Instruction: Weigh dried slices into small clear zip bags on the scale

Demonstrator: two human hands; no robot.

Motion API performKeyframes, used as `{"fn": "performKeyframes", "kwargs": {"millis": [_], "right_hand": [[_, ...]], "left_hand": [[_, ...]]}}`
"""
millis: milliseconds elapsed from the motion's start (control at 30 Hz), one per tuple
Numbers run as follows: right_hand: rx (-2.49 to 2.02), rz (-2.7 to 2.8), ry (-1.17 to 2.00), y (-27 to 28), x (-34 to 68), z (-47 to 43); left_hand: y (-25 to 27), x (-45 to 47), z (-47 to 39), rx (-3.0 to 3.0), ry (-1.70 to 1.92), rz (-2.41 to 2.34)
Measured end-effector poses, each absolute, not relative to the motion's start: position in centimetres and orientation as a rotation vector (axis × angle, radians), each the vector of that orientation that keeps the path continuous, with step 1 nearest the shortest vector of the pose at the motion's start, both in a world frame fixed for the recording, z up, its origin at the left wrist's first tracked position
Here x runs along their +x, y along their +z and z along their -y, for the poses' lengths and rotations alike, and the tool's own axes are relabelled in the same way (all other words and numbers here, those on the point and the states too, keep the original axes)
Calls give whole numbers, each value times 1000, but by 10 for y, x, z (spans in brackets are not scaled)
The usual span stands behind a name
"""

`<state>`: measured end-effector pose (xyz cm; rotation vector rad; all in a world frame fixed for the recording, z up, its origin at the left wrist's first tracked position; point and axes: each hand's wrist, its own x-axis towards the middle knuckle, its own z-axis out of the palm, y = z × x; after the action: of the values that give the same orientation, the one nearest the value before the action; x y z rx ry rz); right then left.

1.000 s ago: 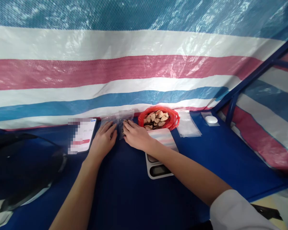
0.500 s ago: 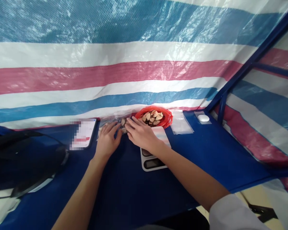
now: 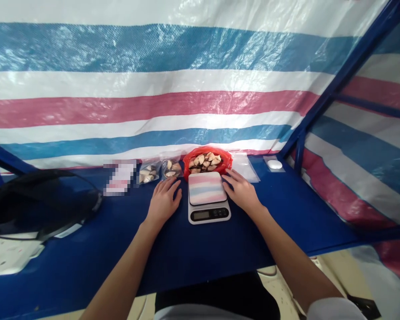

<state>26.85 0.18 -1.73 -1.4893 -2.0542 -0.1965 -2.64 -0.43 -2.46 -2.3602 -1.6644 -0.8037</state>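
Note:
My left hand (image 3: 165, 198) lies open on the blue table, left of the white digital scale (image 3: 209, 215), holding nothing. Its fingertips are close to a clear bag of dried slices (image 3: 172, 169). My right hand (image 3: 241, 190) is open at the scale's right side, with fingers spread near its top plate (image 3: 205, 188); whether they touch it I cannot tell. Behind the scale sits a red plastic bag (image 3: 227, 158), rolled open around a heap of pale dried slices (image 3: 205, 162). A second clear bag with slices (image 3: 148, 173) lies farther left.
Flat clear bags (image 3: 247, 168) lie right of the red bag, and a white rounded case (image 3: 274, 164) beyond them. A phone (image 3: 121, 176), partly blurred, lies left. A black mesh item (image 3: 36, 204) and a white power strip (image 3: 10, 253) stand on the blue table (image 3: 193, 258).
Both hands have come back from the small clear bags. My right hand has moved right, to the far side of the scale, uncovering it. The camera view has shifted slightly.

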Motion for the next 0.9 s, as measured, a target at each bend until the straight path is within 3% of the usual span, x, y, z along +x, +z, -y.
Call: {"fn": "performKeyframes", "kwargs": {"millis": [233,900], "right_hand": [[-1524,2188,-182,-44,306,6],[-1595,2210,-135,-37,302,7]], "left_hand": [[-32,-23,8,-2392,-470,1798],[-30,-21,9,-2387,-519,1833]]}}
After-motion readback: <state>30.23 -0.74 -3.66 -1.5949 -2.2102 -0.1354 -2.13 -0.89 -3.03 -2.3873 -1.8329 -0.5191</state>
